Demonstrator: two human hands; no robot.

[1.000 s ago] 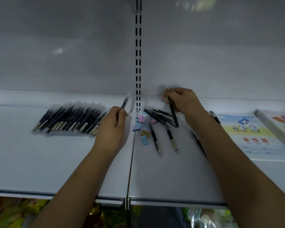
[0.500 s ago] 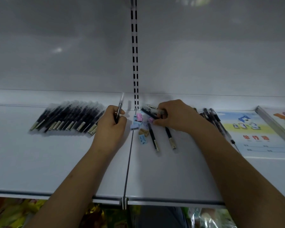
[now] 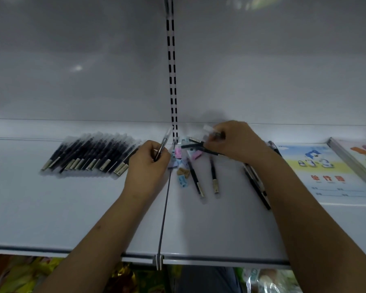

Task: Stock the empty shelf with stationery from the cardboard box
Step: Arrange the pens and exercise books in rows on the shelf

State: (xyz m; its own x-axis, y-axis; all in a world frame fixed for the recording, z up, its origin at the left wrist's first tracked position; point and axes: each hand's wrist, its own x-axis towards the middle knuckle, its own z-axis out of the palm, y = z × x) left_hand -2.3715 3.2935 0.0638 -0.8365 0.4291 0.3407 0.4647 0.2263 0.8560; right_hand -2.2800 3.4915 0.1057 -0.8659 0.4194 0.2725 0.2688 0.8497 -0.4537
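Front edge of the white shelf (image 3: 199, 240) runs across the bottom of the view; below it, blurred yellow and clear packaging, contents unreadable. The shelf is two panels meeting at a seam with a clip at the front lip.

Both forearms reach over the shelf from below.

Mid-shelf, right panel: two loose black pens (image 3: 213, 176) lie roughly parallel, label ends toward the viewer. Further right, several black pens (image 3: 257, 185) lie partly hidden under the right forearm. Just beside the seam, a small scatter of pastel erasers (image 3: 182, 178), pink, blue, tan and lilac, touching or nearly touching one another.

Left hand (image 3: 147, 166): fingers curled round a single pen (image 3: 163, 144), held upright-tilted, clear cap end pointing away toward the back wall.

Left panel: a tidy row of black pens (image 3: 91, 155) in clear sleeves, side by side, touching, slanted, just left of the left hand.

Right hand (image 3: 235, 142): fingers pinch a bunch of pens (image 3: 199, 144) at the back of the right panel, above the erasers; exact count cannot be told.

Far right: exercise books (image 3: 323, 170) with cartoon covers lie flat.

Back: slotted upright (image 3: 171, 81) on the grey wall.
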